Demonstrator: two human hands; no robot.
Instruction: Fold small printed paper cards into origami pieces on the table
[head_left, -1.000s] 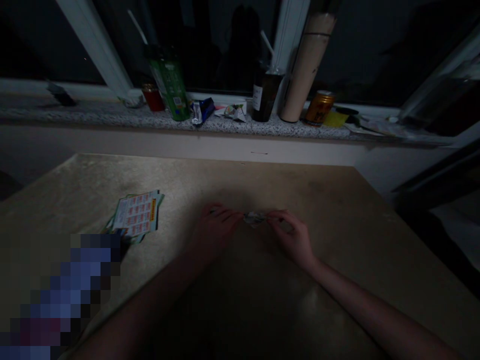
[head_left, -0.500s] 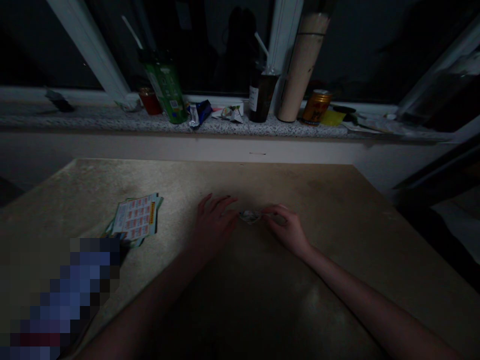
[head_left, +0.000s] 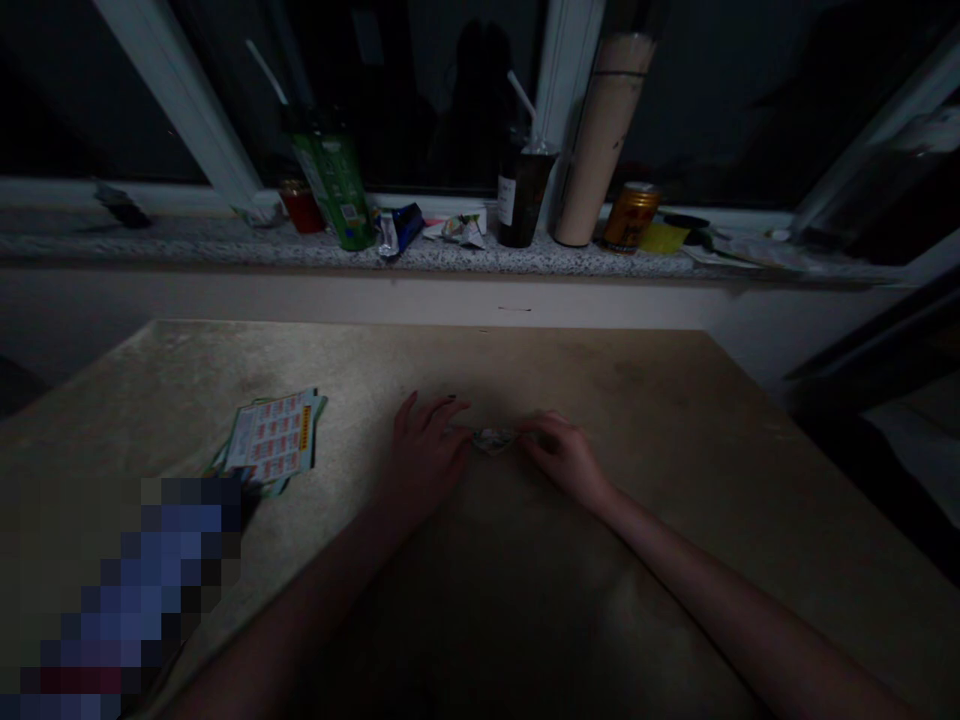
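Between my hands, low over the middle of the table, is a small pale piece (head_left: 493, 440) with a dark pattern. It is too dim and small to tell its kind. My left hand (head_left: 429, 445) pinches its left end with thumb and index finger, while the other fingers fan out. My right hand (head_left: 561, 455) grips the right end between thumb and fingertips, the remaining fingers curled. To the left of my left hand lies a stack of printed cards (head_left: 274, 435), touched by neither hand.
The beige table (head_left: 637, 400) meets a wall below a speckled windowsill (head_left: 450, 258). Along the sill stand a green container (head_left: 334, 185), a dark cup with a straw (head_left: 523, 200), a tall beige flask (head_left: 604, 140) and a gold can (head_left: 631, 215). A blurred-out blue patch (head_left: 142, 590) covers the lower left.
Both hands and the small pale piece have shifted slightly to the left and a little nearer. The cards and the things on the sill stay as they were.
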